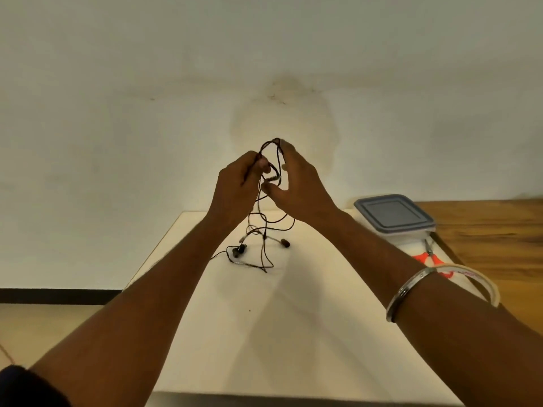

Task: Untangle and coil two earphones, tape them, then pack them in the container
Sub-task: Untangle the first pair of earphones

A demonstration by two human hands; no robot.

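Observation:
A tangle of dark earphone cables [266, 230] hangs from both my hands above the white table [264, 318]. My left hand [235, 186] pinches the cable near its top loop. My right hand [296, 183] holds the same bundle from the right, fingers curled around the strands. The lower loops and earbuds [239, 250] lie on the table under my hands. A clear container with a grey lid [395, 215] stands shut at the table's far right. A roll of clear tape [470, 282] lies behind my right forearm.
Orange-handled scissors [430, 257] lie between the container and the tape roll. A wooden surface [493, 230] adjoins the table on the right. A pale wall rises just behind the table. The floor shows at the lower left.

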